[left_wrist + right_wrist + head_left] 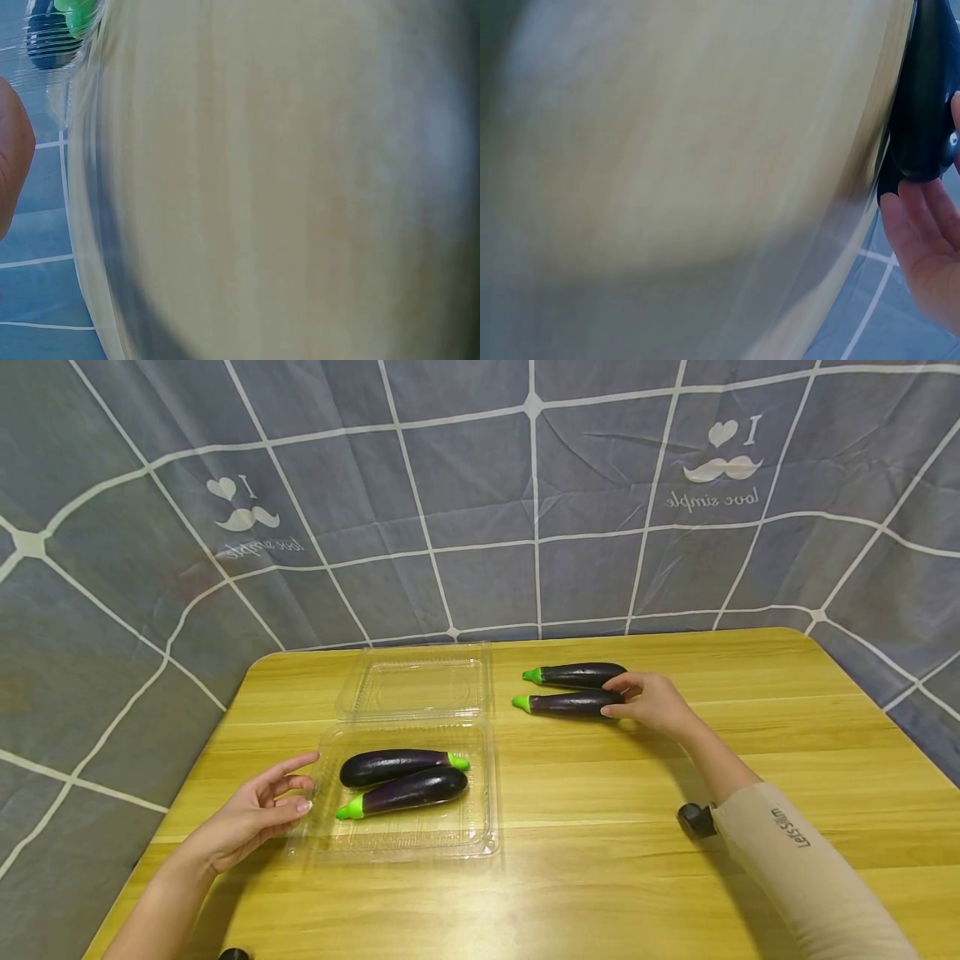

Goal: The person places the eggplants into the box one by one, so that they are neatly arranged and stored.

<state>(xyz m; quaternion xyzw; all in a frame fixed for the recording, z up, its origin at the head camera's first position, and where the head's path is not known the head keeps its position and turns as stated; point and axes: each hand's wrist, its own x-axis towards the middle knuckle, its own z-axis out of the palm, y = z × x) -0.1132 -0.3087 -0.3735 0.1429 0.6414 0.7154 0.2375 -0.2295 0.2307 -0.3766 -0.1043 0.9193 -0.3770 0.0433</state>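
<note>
My right hand [654, 700] is at the rounded ends of two dark purple eggplants with green stems. Its thumb and fingers curl round the end of the nearer eggplant [566, 703]; the farther eggplant [577, 674] lies just behind. In the right wrist view, fingertips meet the tip of a glossy eggplant [924, 97]. On the left, my left hand [258, 810] holds nothing, its fingers loosely bent beside a clear plastic clamshell box [480, 839]. Inside the box's base lie two more eggplants, one [393, 766] behind the other [416, 789], their stems pointing opposite ways.
The box's lid [416, 681] lies folded back, flat on the wooden table [570, 877]. A grey gridded cloth [480, 493] hangs behind the table and along its sides. A small black object [696, 820] shows by the right sleeve [795, 860].
</note>
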